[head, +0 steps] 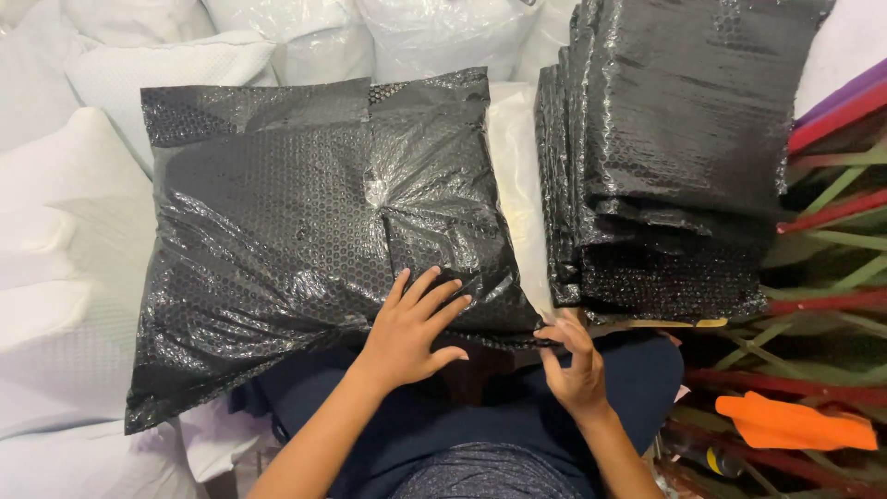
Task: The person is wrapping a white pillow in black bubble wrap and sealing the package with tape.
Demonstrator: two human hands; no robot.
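- Black bubble-wrap package (305, 231), plump and pillow-shaped, lying across the lap, near edge resting on dark blue trousers (517, 434), far edge up against white pillows.
- Wrapping glossy, honeycomb-dimpled, folded over at the top with a seam down the middle.
- Left hand (411, 328) laid flat on the package's near right part, fingers spread and pointing away, palm pressing the film; grip wide open, nothing clasped.
- Left forearm rising from the bottom edge, slanting up and to the right.
- Right hand (573, 365) at the package's lower right corner, fingers bent, tips pinching the black film's edge; grip closed lightly on that corner.
- Right forearm coming up from the lower right, wrist cocked inward.
- Just to the right, a stack of folded black bubble-wrap sheets (665, 157), tall and leaning slightly, touching or nearly touching the package's right side.
- Behind and to the left, white pillows (157, 65) in clear plastic, piled close, filling the upper and left parts of the view.
- Far right, a rack of red and green bars (832, 231), crossing at angles.
- Lower right, an orange flat object (795, 423) lying among those bars, kind not clear.
- No worktop in sight; lap and pillows serving as the support.
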